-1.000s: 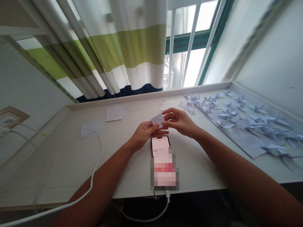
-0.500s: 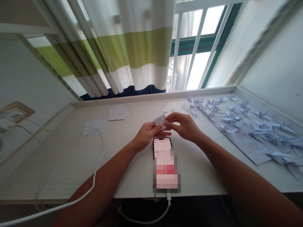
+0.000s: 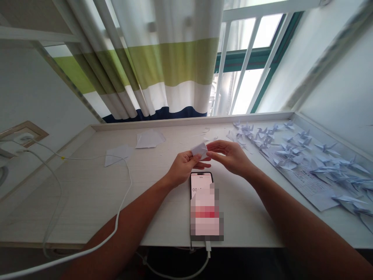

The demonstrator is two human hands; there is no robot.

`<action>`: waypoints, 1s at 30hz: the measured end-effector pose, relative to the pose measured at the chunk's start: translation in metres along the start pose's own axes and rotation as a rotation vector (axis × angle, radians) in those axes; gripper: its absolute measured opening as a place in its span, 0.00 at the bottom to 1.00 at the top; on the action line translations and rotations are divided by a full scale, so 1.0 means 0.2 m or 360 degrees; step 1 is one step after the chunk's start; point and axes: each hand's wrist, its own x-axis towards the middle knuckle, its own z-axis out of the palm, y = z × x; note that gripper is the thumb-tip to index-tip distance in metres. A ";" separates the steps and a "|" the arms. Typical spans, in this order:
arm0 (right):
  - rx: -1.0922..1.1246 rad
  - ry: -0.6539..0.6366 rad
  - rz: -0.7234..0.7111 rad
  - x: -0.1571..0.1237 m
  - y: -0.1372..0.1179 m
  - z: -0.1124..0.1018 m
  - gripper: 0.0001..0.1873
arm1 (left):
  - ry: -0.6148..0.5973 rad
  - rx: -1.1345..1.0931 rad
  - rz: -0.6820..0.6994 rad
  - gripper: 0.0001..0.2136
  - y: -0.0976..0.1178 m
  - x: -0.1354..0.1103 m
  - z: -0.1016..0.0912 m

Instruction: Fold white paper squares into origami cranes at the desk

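Observation:
A small piece of folded white paper (image 3: 199,149) is held up over the desk, beyond the top end of a phone. My left hand (image 3: 183,165) pinches its lower left part, thumb on top and fingers underneath. At the paper's right edge is my right hand (image 3: 231,156), its thumb and fingertips closed on that side. The exact contact of the right fingertips is partly hidden. Below both hands the phone (image 3: 201,181) lies flat with a lit timer screen, its lower part blurred out.
Several folded paper cranes (image 3: 287,149) cover the desk's right side, some on a printed sheet (image 3: 313,186). Loose paper sheets (image 3: 150,139) and a paper piece (image 3: 116,155) lie at the left. A white cable (image 3: 130,181) crosses my left forearm. Paper scraps (image 3: 210,139) lie behind my hands.
My right fingertips have shifted toward the paper's right edge, so more of its face shows. My left hand keeps its hold. The whole view has tilted slightly.

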 end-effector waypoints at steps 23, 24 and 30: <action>0.0573 -0.0138 0.0042 -0.01 0.05 0.06 0.12 | -0.0249 -0.0160 -0.0045 0.24 0.00 -0.01 0.00; 0.0556 -0.0140 0.0035 -0.01 0.04 0.06 0.12 | -0.0256 -0.0170 -0.0049 0.24 0.01 -0.01 -0.01; 0.0434 0.0016 0.0075 -0.01 0.04 0.08 0.13 | -0.0265 -0.0163 -0.0102 0.25 0.02 -0.02 0.00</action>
